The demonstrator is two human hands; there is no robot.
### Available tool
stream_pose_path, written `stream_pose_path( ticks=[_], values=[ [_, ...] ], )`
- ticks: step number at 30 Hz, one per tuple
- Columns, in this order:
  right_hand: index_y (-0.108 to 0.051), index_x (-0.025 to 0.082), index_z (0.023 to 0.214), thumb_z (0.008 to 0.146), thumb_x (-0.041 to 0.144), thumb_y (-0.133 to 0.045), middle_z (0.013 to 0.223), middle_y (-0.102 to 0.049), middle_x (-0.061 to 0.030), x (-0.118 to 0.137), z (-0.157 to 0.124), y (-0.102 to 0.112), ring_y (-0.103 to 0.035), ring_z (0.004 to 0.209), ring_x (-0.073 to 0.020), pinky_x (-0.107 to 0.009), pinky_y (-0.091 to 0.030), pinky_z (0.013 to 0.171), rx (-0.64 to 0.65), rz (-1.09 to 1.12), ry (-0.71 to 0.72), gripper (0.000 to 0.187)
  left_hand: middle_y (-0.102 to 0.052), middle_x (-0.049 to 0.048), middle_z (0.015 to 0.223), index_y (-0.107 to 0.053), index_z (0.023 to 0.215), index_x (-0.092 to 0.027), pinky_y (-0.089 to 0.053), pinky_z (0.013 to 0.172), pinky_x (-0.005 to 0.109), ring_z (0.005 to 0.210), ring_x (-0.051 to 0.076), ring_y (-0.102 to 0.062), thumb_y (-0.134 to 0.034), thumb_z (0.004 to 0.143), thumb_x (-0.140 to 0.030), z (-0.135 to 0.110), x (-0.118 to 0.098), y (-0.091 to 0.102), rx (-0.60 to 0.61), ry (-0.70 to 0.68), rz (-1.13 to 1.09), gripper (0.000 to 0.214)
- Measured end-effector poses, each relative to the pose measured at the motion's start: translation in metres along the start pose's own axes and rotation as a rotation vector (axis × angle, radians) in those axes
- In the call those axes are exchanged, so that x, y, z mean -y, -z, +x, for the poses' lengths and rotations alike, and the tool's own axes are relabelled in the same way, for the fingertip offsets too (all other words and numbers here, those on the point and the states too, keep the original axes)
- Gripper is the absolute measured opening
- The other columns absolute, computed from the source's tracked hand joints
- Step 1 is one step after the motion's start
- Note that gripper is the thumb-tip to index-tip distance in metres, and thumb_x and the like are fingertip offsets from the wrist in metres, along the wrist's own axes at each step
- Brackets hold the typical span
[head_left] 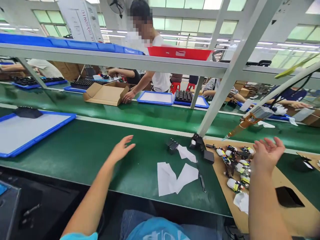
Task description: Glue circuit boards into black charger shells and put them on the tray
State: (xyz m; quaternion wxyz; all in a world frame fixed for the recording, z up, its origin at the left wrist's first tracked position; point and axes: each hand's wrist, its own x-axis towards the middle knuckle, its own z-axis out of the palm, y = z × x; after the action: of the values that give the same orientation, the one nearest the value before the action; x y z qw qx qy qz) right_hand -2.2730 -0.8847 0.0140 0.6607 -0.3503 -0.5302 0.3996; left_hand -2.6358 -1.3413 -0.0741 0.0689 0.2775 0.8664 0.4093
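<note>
My left hand (122, 150) hovers over the green bench with its fingers apart and nothing in it. My right hand (268, 154) is raised at the right, fingers spread and empty, near a hanging orange-and-grey electric screwdriver (246, 122) but apart from it. Below that hand, small electronic assemblies (235, 168) with white and yellow parts lie on a brown board (225, 196). Between my hands are white paper pieces (166, 178), tweezers (202, 182) and small black housings (172, 145). Another black box-like piece (208, 156) sits at the board's edge.
A blue-rimmed tray (37, 140) with a black piece on it lies at the left. A slanted metal post (225, 90) rises behind the board. Across the bench, a person (160, 80) touches an open cardboard box (107, 94). A red tray (180, 52) rests on the shelf overhead.
</note>
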Motion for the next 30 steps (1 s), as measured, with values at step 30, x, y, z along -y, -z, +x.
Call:
stream_pose_path(
  ticks=[30],
  values=[
    [-0.064, 0.026, 0.080, 0.067, -0.008, -0.055, 0.073, -0.065, 0.0006, -0.003, 0.009, -0.036, -0.066, 0.077, -0.0137, -0.029, -0.052, 0.064, 0.312, 0.263, -0.397, 0.038, -0.057, 0.0064, 0.126, -0.048, 0.129, -0.023, -0.048, 0.085, 0.034, 0.101, 0.023, -0.059, -0.069, 0.069, -0.031, 0.005, -0.110, -0.093, 0.467, -0.430, 0.022, 0.064]
  ],
)
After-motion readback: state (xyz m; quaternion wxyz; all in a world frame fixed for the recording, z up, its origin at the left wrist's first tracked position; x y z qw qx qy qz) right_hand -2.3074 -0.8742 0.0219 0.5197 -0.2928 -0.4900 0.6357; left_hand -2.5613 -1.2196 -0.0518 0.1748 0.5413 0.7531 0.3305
